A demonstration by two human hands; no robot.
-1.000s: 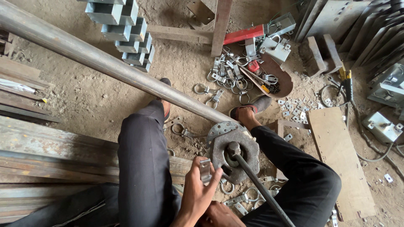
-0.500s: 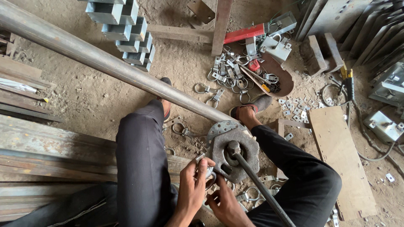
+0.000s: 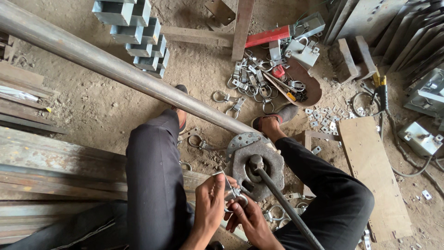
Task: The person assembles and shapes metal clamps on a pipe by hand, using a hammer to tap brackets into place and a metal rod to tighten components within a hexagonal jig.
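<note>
My left hand [image 3: 209,203] grips a small shiny metal clamp piece [image 3: 230,189] between my knees. The fingers of my right hand [image 3: 249,218] pinch the ring end of the same piece from below. Just right of both hands sits a heavy round iron die block [image 3: 268,163] with a dark steel lever rod [image 3: 286,208] standing in its centre and slanting down to the lower right. A perforated metal plate [image 3: 244,139] lies at the block's upper left edge. My legs in black trousers flank the block.
A long thick steel pipe [image 3: 106,65] crosses from upper left to the block. Several finished ring clamps [image 3: 252,83] lie on the dirt floor ahead beside a brown tray [image 3: 311,85]. Stacked square tube pieces [image 3: 134,32], a wooden board [image 3: 370,171], steel bars at left.
My left hand has dropped from an open raised pose and closed on the clamp piece. My right hand has come up from the bottom edge to join it on the ring.
</note>
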